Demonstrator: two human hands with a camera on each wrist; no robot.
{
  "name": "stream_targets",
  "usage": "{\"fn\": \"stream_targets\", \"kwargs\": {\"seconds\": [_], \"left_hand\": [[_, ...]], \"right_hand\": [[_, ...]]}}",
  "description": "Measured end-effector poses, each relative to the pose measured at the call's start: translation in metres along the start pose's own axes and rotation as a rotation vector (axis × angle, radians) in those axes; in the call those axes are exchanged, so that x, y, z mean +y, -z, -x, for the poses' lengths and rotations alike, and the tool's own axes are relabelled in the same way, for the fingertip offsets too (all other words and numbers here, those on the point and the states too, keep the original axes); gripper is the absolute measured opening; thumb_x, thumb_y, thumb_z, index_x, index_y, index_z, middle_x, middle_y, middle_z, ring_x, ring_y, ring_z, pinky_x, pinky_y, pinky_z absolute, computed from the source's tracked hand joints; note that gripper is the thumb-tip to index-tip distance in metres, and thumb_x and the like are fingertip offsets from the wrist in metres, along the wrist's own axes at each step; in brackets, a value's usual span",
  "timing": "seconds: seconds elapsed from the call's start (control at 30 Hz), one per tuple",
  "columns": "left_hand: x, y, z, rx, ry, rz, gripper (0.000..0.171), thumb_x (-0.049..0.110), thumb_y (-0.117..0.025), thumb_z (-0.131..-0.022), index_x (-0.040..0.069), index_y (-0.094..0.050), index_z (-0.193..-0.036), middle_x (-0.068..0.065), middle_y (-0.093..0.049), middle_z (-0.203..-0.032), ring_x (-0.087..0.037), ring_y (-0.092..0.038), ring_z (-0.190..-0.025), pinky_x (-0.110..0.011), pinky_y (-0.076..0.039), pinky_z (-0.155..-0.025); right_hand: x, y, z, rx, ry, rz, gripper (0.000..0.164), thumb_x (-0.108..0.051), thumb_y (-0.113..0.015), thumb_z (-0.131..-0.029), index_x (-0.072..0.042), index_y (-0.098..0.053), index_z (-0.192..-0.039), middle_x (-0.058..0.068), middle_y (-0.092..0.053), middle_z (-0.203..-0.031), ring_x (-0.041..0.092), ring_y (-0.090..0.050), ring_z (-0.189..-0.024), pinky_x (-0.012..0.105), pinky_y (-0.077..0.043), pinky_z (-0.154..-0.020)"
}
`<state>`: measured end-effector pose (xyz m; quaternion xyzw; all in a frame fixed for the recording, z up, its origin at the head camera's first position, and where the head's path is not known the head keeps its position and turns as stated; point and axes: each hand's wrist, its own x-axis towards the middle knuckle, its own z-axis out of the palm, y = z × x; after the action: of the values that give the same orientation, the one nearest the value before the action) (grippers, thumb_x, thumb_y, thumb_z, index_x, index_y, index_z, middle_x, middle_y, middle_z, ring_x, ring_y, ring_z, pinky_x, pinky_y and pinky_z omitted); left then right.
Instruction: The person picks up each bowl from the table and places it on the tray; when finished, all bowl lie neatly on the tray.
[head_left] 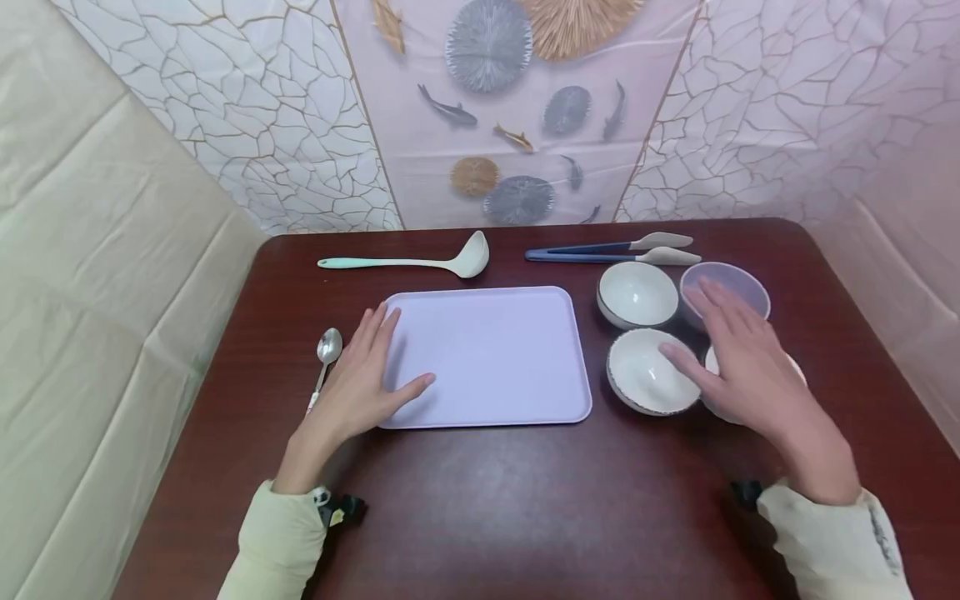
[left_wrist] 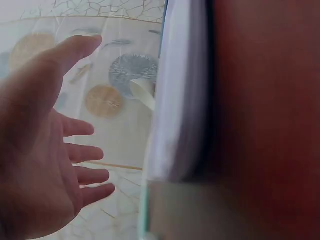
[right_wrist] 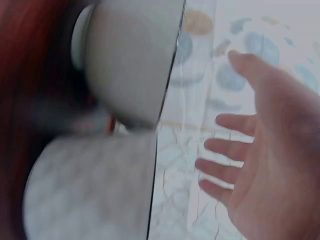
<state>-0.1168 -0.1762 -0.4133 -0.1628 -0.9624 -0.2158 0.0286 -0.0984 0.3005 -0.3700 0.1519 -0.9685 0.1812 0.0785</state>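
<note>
right hand (head_left: 742, 358) flat, fingers spread, hides most of fourth bowl (head_left: 797, 367); left hand (head_left: 360, 379) relaxed on tray (head_left: 487, 354) edge.

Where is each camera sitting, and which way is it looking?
Head: up on the person's head, looking forward and down at the table; both forearms, the left hand at the lilac tray and the right hand over the bowls show.
Left wrist: low beside the open left hand, facing the tray's edge.
Right wrist: low beside the open right hand, facing the near bowl from the side.
Shared: head and left wrist both show the tray.
</note>
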Motion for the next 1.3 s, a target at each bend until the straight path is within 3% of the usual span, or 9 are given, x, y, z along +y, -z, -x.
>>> {"fn": "stream_targets", "kwargs": {"seconds": [0.1,0.2,0.43,0.63,0.73,0.87,1.2,1.3], "left_hand": [[-0.009,-0.006,0.014,-0.012,0.056,0.123,0.104,0.065,-0.066,-0.082,0.011,-0.018,-0.157,-0.011,-0.014,-0.162,-0.028,-0.008,-0.148,-0.058,-0.024,-0.111],[-0.018,-0.012,0.025,-0.026,0.11,0.185,0.107,0.062,-0.069,-0.082,0.01,-0.015,-0.157,-0.012,-0.015,-0.161,-0.03,-0.01,-0.148,-0.058,-0.024,-0.11],[-0.03,-0.018,0.038,-0.057,0.128,0.229,0.111,0.063,-0.07,-0.08,0.009,-0.013,-0.158,-0.015,-0.014,-0.161,-0.029,-0.011,-0.148,-0.058,-0.026,-0.109],[-0.034,-0.022,0.04,-0.113,0.136,0.237,0.121,0.07,-0.072,-0.073,0.012,-0.007,-0.159,-0.013,-0.008,-0.163,-0.028,-0.007,-0.148,-0.06,-0.025,-0.108],[-0.037,-0.026,0.04,-0.116,0.124,0.228,0.126,0.072,-0.073,-0.069,0.014,-0.007,-0.159,-0.01,-0.008,-0.163,-0.027,-0.006,-0.148,-0.061,-0.025,-0.108],[-0.039,-0.029,0.04,-0.106,0.102,0.224,0.128,0.073,-0.076,-0.065,0.016,-0.009,-0.159,-0.008,-0.01,-0.163,-0.026,-0.006,-0.148,-0.061,-0.025,-0.107],[-0.043,-0.031,0.04,-0.088,0.059,0.234,0.131,0.068,-0.081,-0.063,0.011,-0.011,-0.158,-0.01,-0.013,-0.162,-0.027,-0.007,-0.148,-0.059,-0.024,-0.109],[-0.043,-0.031,0.04,-0.087,0.061,0.232,0.131,0.068,-0.081,-0.063,0.011,-0.012,-0.158,-0.01,-0.013,-0.162,-0.027,-0.008,-0.148,-0.058,-0.024,-0.109]], "right_hand": [[0.013,0.006,0.018,0.019,-0.048,-0.119,0.087,-0.038,-0.071,-0.089,-0.015,-0.023,-0.157,0.017,-0.026,-0.157,0.041,-0.021,-0.142,0.059,-0.011,-0.113],[0.029,0.009,0.036,0.033,-0.115,-0.186,0.097,-0.034,-0.079,-0.083,-0.016,-0.02,-0.158,0.02,-0.026,-0.156,0.045,-0.023,-0.139,0.061,-0.012,-0.112],[0.059,0.005,0.06,0.061,-0.193,-0.246,0.118,-0.025,-0.092,-0.067,-0.01,-0.018,-0.157,0.028,-0.028,-0.151,0.051,-0.027,-0.132,0.066,-0.019,-0.106],[0.068,-0.002,0.071,0.057,-0.188,-0.253,0.126,-0.021,-0.096,-0.059,-0.004,-0.018,-0.156,0.033,-0.029,-0.146,0.052,-0.028,-0.128,0.059,-0.018,-0.108],[0.072,-0.006,0.074,0.072,-0.179,-0.262,0.125,-0.016,-0.096,-0.057,-0.002,-0.019,-0.154,0.033,-0.03,-0.143,0.05,-0.028,-0.126,0.034,-0.017,-0.111],[0.077,-0.009,0.077,0.077,-0.189,-0.292,0.123,-0.014,-0.096,-0.058,-0.003,-0.019,-0.154,0.031,-0.031,-0.141,0.046,-0.031,-0.121,0.005,-0.015,-0.092],[0.084,-0.014,0.078,0.023,-0.282,-0.367,0.127,-0.02,-0.094,-0.063,-0.015,-0.01,-0.158,0.027,-0.025,-0.147,0.044,-0.032,-0.118,0.005,-0.02,-0.084],[0.085,-0.017,0.078,0.035,-0.295,-0.393,0.126,-0.018,-0.094,-0.063,-0.016,-0.011,-0.158,0.025,-0.027,-0.146,0.037,-0.033,-0.118,0.005,-0.023,-0.083]]}}
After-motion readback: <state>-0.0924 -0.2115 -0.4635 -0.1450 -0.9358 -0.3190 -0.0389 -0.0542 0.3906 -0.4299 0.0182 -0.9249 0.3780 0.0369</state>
